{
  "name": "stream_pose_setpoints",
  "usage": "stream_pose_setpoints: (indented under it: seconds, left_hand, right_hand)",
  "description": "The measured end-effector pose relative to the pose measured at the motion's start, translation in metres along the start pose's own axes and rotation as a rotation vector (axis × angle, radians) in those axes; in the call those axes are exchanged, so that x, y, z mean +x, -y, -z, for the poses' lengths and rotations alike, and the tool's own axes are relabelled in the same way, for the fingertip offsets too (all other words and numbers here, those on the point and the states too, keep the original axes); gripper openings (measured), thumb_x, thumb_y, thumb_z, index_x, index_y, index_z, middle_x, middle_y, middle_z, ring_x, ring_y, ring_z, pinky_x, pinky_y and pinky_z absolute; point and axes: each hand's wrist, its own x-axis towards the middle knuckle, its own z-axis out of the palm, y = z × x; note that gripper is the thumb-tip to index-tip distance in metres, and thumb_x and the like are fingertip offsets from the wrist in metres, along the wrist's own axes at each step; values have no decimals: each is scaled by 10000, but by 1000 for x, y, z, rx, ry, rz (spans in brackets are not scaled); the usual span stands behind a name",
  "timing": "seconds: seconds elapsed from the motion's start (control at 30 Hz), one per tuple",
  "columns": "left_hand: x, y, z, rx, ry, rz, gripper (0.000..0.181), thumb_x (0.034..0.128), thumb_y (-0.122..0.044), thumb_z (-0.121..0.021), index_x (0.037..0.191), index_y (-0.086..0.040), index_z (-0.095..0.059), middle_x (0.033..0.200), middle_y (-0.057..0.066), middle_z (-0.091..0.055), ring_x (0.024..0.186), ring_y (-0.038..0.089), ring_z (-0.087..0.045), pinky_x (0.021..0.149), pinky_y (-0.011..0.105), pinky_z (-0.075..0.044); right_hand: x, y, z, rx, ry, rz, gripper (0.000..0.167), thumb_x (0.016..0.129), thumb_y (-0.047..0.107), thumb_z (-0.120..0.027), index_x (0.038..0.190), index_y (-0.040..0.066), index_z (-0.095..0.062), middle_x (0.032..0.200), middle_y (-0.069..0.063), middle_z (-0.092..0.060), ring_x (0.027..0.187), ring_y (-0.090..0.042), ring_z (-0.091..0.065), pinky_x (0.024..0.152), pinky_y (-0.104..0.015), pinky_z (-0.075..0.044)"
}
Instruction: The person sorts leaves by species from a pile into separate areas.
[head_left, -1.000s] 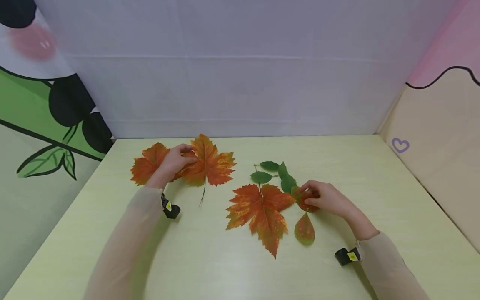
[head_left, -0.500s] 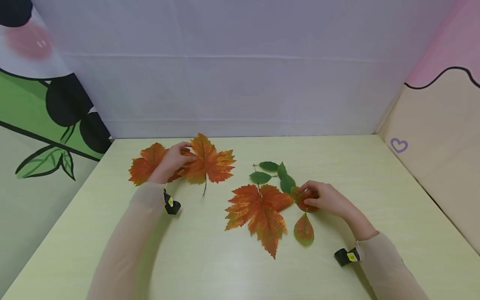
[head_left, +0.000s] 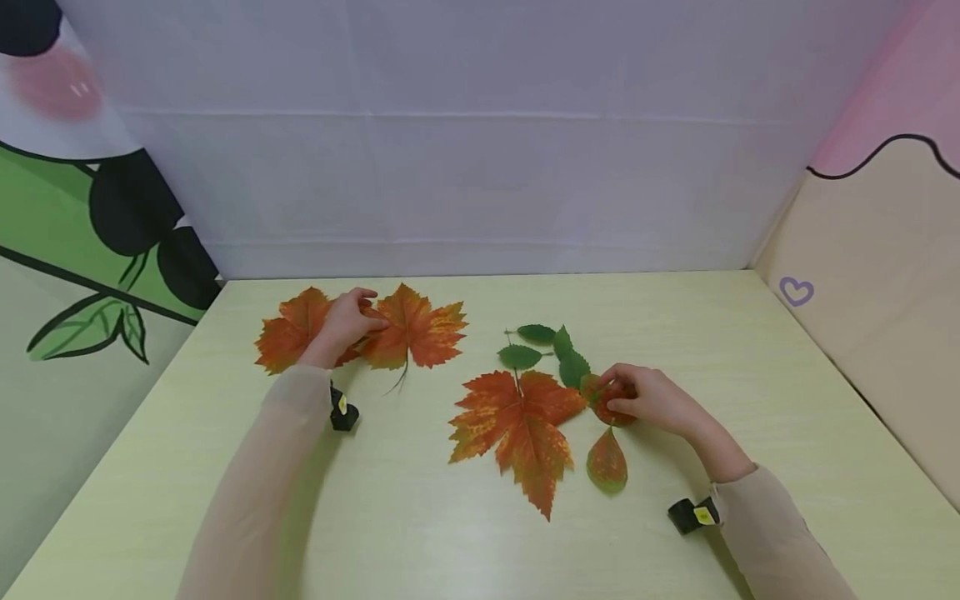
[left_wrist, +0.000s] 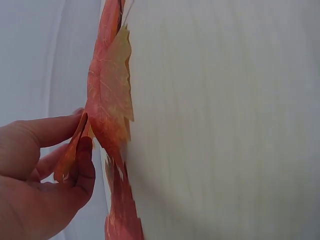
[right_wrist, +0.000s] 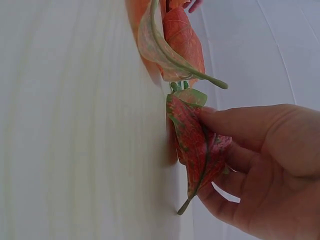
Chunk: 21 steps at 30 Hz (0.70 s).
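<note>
Left wrist view: an orange maple leaf (left_wrist: 107, 90) is pinched by one lobe between the thumb and fingers (left_wrist: 55, 129) of the left hand (left_wrist: 40, 185). Right wrist view: a red-and-green leaf (right_wrist: 195, 135) is gripped, likewise by thumb and fingers, in the right hand (right_wrist: 265, 155).

Head view: a second maple leaf (head_left: 296, 329) is partly covered by the left hand, on its left; the pinched one is spread on the other side. A teardrop-shaped leaf (head_left: 607, 462) is seen just nearside of the right hand's leaf. A third maple leaf (head_left: 517, 425) is laid close by, to the left, with green leaves (head_left: 574, 369) grouped at its far side.

These loose leaves are carried by a pale desk (head_left: 420, 542). Forearms are covered by beige sleeves (head_left: 247, 483); a black device (head_left: 342, 410) is worn at each wrist. The desk is backed by a creased pale cloth (head_left: 480, 192), flanked on the left by a cartoon-printed panel (head_left: 45, 200).
</note>
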Motion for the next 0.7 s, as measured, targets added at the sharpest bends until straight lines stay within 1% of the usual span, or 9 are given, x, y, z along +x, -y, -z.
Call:
stream_pose_setpoints:
  seconds: [0.17, 0.3, 0.5, 0.6, 0.7]
  left_hand:
    - [2, 2, -1, 93, -15, -22, 607, 827, -138, -657, 1340, 4, -365, 1278, 260, -338, 1069, 379, -407, 944, 490, -363]
    - [4, 0, -1, 155, -17, -21, 593, 825, -158, -661, 1325, 1, -383, 1277, 264, -310, 1060, 384, -400, 951, 502, -350]
    - [6, -3, 0, 210, 17, -41, 592, 829, -147, -657, 1333, -3, -382, 1337, 257, -266, 1051, 379, -416, 944, 505, -358]
    - [8, -4, 2, 231, 31, -63, 590, 831, -143, -656, 1337, -10, -384, 1339, 248, -266, 1024, 364, -429, 930, 503, -365]
    - [9, -6, 3, 241, 35, -71, 581, 834, -140, -654, 1334, -11, -389, 1326, 243, -278, 997, 352, -441, 922, 496, -373]
  right_hand:
    - [1, 0, -1, -6, -3, -5, 211, 858, 44, -582, 1068, 73, -583, 899, -45, -637, 818, -161, -579, 683, -306, -459]
    - [4, -2, -1, -17, -4, 3, 202, 856, 47, -590, 1055, 80, -593, 890, -39, -636, 811, -157, -575, 686, -304, -459]
    - [8, -4, 3, -21, 3, 7, 202, 855, 48, -594, 1053, 84, -595, 880, -26, -633, 802, -151, -571, 683, -303, -459]
    - [10, -5, 6, -19, 7, 11, 200, 855, 46, -592, 1053, 76, -594, 881, -32, -633, 802, -153, -571, 686, -302, -458]
    - [11, -6, 9, -16, 9, 10, 200, 856, 42, -589, 1053, 72, -592, 886, -38, -635, 805, -156, -572, 688, -301, -459]
